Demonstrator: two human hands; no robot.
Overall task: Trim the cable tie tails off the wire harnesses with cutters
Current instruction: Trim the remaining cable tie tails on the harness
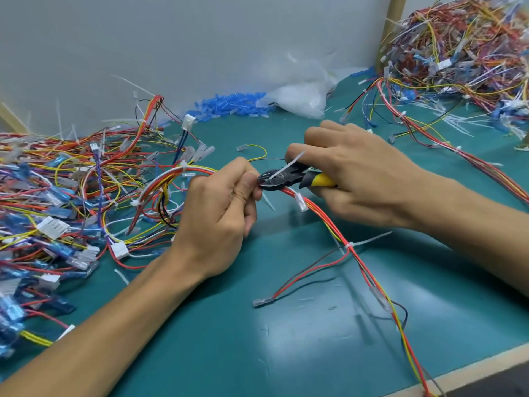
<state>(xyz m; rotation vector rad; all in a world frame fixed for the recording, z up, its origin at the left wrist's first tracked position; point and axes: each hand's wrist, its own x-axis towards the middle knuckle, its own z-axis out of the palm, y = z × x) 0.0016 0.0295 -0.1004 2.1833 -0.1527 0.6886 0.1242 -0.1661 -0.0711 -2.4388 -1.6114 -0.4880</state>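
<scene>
Red-and-yellow wire harness [323, 216], seemingly limp and light, is lying mid-worktop [286, 325] while the left hand's [217, 213] curled fingers [249, 183] are pinching it beside the stiff white cable tie tail [289, 164], where the right hand [360, 179] is gripping the yellow-handled cutters [282, 179].

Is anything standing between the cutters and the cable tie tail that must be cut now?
Nothing visible does. The cutters in the right hand are at the base of the white tail. Only the left hand, which grips the harness, has its thumb very close to the blades.
</scene>
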